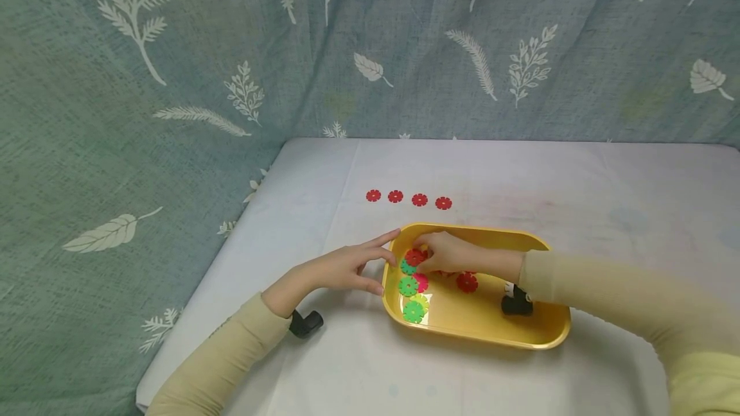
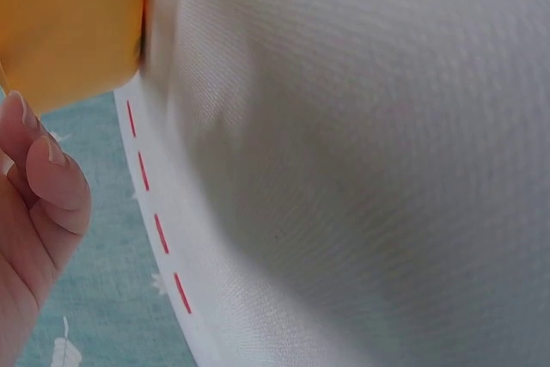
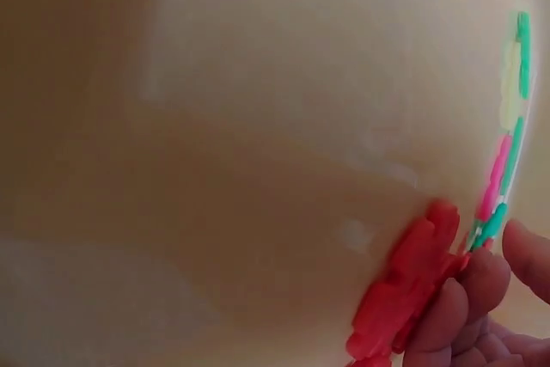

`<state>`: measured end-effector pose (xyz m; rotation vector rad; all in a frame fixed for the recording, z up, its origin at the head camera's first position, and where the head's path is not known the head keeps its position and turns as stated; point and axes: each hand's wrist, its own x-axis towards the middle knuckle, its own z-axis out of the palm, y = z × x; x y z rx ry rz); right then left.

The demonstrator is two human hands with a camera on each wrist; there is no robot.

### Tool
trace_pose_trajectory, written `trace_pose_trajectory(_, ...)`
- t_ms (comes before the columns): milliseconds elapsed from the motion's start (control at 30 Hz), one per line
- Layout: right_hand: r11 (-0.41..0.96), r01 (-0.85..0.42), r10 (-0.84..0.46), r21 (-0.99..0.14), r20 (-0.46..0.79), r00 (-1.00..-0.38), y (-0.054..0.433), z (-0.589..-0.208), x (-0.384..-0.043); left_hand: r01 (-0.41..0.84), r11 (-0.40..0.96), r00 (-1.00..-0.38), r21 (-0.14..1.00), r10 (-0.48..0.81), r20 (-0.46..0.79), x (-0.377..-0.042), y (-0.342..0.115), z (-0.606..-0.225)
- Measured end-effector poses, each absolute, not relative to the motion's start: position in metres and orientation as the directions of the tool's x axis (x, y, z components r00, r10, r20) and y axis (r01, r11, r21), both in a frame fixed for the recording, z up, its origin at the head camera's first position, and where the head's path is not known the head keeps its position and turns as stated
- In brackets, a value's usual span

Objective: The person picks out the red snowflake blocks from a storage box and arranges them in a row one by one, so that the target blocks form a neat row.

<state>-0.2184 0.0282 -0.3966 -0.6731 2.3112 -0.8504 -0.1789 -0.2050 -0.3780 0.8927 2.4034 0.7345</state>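
Observation:
In the head view my left hand [image 1: 347,267] is at the left end of a yellow plastic tub [image 1: 474,334], its fingers over the rim and thumb against the outer wall. The left wrist view has those fingertips beside the tub wall [image 2: 69,32]. My right hand [image 1: 448,254] reaches inside the tub and pinches a red notched plastic disc [image 1: 414,257] at its left end. Around it lie green discs [image 1: 408,286], a pink disc [image 1: 421,283] and a yellow disc [image 1: 423,302]. Nearer the middle is another red disc [image 1: 467,282]. Red discs [image 3: 391,294] stand close by the fingers in the right wrist view.
Beyond the tub, several red discs [image 1: 396,196] form a row on the white tablecloth [image 1: 607,210]. A patterned blue-green curtain [image 1: 370,37] hangs behind and to the left of the table. Black wrist cameras [image 1: 306,324] sit below both wrists.

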Motion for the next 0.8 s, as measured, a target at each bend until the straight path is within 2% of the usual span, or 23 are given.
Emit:
trace_pose_trajectory(100,0.668,-0.285,-0.631,-0.687,-0.32,-0.707,0.027,-0.399,-0.219,0.446,0.648,-0.678,0.617,0.695,-0.239,-0.179,-0.205,-0.378)
trace_pose_trajectory(333,0.674,-0.459,-0.675,-0.579,-0.229,-0.702,0.023,-0.399,-0.216,0.455,0.645,-0.675,0.614,0.7,-0.235,-0.18,-0.205,-0.379)
trace_pose_trajectory(667,0.657,-0.519,-0.706,-0.547,-0.204,-0.679,0.018,-0.397,-0.209,0.479,0.63,-0.668,0.611,0.714,-0.213,-0.18,-0.206,-0.379)
trace_pose_trajectory(800,0.631,-0.523,-0.725,-0.573,-0.197,-0.659,0.018,-0.397,-0.208,0.477,0.63,-0.668,0.613,0.713,-0.213,-0.179,-0.206,-0.379)
